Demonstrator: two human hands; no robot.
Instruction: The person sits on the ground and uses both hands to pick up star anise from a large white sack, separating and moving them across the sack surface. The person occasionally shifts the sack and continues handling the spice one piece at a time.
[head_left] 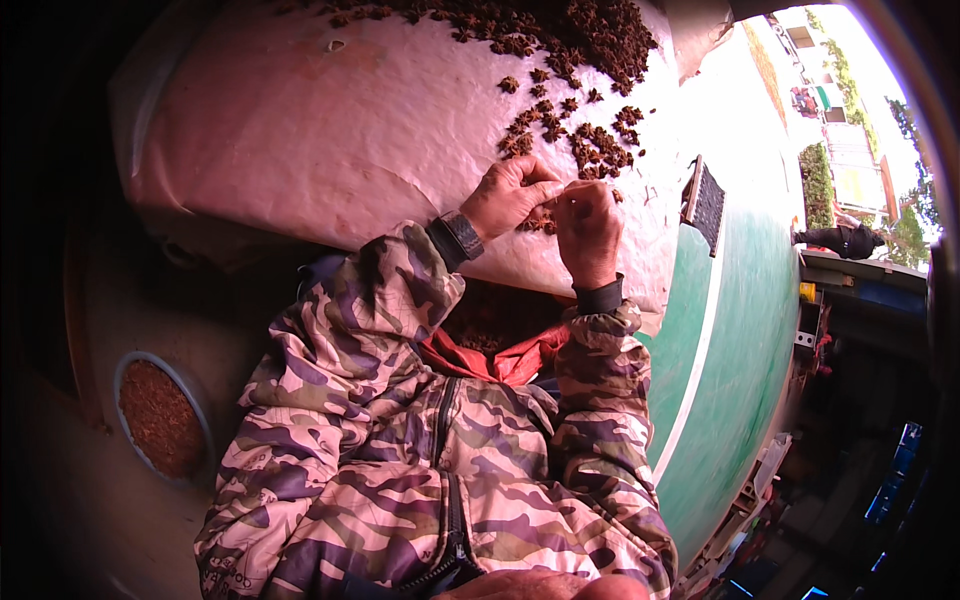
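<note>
My left hand (506, 199) and my right hand (588, 232) meet over the near right part of a table covered with a pale plastic sheet (330, 130). Thumb and fingers are pinched together on both, the fingertips almost touching. Whatever sits between them is too small to make out. Loose star anise (598, 150) lies just beyond my hands, and a few pieces (540, 220) show beneath them. Farther back the star anise gathers into a large dark heap (610, 45). Below my wrists, at my lap, hangs an open red cloth or bag (500, 358) with dark pieces inside.
On the floor at the left stands a round basin (122, 400) with a pale blue rim, full of reddish-brown bits. A dark ribbed mat or tray (705, 205) is right of the table, by green floor (745, 330) with a white line. A person in dark clothes (850, 240) appears far right.
</note>
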